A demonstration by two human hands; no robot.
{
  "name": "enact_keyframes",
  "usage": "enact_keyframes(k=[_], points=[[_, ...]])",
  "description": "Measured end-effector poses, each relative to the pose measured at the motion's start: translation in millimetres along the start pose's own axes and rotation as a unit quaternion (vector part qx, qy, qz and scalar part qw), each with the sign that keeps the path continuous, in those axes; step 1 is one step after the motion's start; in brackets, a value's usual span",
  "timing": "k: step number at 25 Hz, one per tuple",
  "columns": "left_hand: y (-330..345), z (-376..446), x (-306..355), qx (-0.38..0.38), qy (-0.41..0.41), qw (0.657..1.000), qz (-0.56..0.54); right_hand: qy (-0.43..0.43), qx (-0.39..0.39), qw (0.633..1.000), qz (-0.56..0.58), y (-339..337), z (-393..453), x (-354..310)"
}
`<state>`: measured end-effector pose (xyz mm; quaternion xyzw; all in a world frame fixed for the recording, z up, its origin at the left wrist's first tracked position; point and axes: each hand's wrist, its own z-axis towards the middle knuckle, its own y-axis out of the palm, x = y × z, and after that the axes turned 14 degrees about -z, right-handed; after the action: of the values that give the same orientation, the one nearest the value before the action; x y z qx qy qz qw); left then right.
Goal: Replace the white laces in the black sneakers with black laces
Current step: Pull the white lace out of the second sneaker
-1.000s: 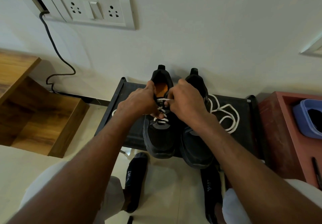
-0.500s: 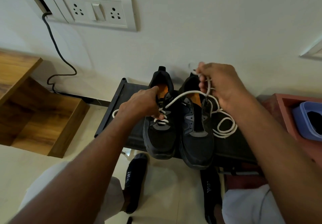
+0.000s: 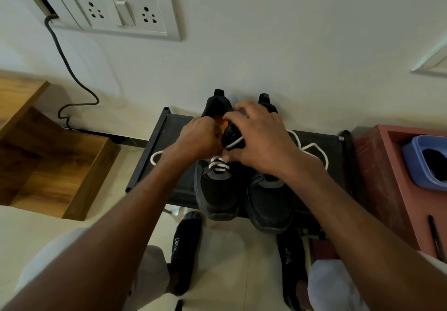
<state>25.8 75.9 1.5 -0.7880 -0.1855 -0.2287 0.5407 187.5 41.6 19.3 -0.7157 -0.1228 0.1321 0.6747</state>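
Two black sneakers stand side by side on a low black rack (image 3: 164,139), toes toward me. The left sneaker (image 3: 217,189) still has a white lace (image 3: 219,164) crossing its lower eyelets. My left hand (image 3: 198,139) grips the left sneaker's upper by its tongue. My right hand (image 3: 261,139) lies over the tongue area of both shoes, its fingers curled round a strand of the white lace. The right sneaker (image 3: 271,202) shows no lace. A loose white lace (image 3: 314,151) lies in loops on the rack to the right.
A red-brown box (image 3: 387,165) with a blue tub (image 3: 416,160) stands at the right. A wooden shelf unit (image 3: 60,165) sits at the left. A wall socket plate (image 3: 121,13) with a black cable is above. My feet in black socks (image 3: 186,250) rest below the rack.
My right hand, which had pulled a white lace strand up and to the right, has come back down onto the left sneaker's tongue area. My left hand stayed on the shoe.
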Motion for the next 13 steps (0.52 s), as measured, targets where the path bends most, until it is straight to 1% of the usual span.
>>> enact_keyframes(k=[2, 4, 7, 10, 13], points=[[1, 1, -2, 0.016, -0.009, 1.000, -0.017, -0.018, -0.059, 0.998, -0.021, 13, -2, -9], [1, -2, -3, 0.024, -0.015, 0.999, -0.040, -0.004, -0.088, 0.995, -0.039, 26, -4, -14], [-2, -4, -3, 0.019, -0.009, 0.998, -0.066, 0.013, -0.071, 0.996, -0.043, 34, -4, -17], [-6, -6, -5, 0.009, 0.005, 0.997, -0.071, 0.030, -0.077, 0.996, -0.022, 34, -3, -19], [-9, -9, -7, 0.003, 0.000, 0.995, -0.101, 0.038, -0.080, 0.996, -0.020, 34, -3, -20]])
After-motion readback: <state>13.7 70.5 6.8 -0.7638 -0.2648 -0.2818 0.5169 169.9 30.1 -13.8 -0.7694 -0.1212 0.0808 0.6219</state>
